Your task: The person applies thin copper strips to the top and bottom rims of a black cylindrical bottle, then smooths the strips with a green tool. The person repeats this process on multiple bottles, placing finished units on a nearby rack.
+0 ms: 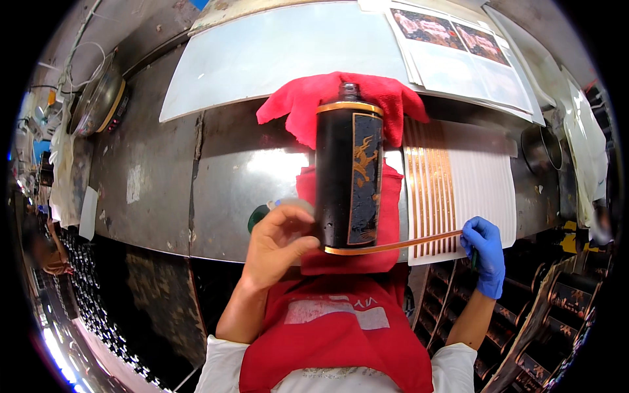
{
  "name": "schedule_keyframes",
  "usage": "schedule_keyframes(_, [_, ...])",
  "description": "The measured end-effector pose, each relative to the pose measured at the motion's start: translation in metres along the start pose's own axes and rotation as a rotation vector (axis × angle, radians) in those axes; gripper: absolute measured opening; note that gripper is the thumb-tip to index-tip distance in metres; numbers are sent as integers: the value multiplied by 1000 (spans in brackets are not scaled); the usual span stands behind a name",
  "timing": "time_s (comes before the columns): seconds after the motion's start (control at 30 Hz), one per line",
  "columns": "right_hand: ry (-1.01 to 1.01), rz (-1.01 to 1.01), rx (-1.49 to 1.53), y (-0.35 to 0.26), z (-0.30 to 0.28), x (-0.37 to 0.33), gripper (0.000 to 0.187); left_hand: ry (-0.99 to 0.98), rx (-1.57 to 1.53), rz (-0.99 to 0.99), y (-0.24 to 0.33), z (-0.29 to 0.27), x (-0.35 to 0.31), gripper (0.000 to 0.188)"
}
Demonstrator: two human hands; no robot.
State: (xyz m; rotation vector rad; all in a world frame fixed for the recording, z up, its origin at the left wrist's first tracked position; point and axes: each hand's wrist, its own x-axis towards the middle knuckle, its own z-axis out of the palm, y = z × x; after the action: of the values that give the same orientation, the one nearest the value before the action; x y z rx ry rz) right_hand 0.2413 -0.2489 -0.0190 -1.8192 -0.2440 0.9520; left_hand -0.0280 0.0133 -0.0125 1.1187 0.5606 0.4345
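A black bottle (334, 177) with a gold figure panel and a gold band round its shoulder lies on red cloths, its neck pointing away from me. A thin gold strip (400, 245) runs along the bottle's base and stretches off to the right. My bare left hand (278, 242) is beside the base's left edge, fingers curved and apart from the thumb, whose tip is at the strip's end. In a blue glove, my right hand (483, 252) pinches the strip's other end. Something small and green (474, 262) shows at that palm, too hidden to name.
Right of the bottle lies a white backing sheet (485, 177) with rows of gold strips (429, 177). A red cloth (288, 105) drapes behind the bottle. Printed papers (465, 65) and a pale board (288, 52) are at the back. A round pan (101, 105) stands far left.
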Motion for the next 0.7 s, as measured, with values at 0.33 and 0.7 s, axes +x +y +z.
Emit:
schedule_keyframes(0.33, [15, 20, -54, -3, 3, 3, 8, -146, 1429, 678, 12, 65, 14, 90])
schedule_keyframes(0.7, [-180, 46, 28, -18, 69, -2, 10, -143, 972, 217, -3, 5, 10, 124])
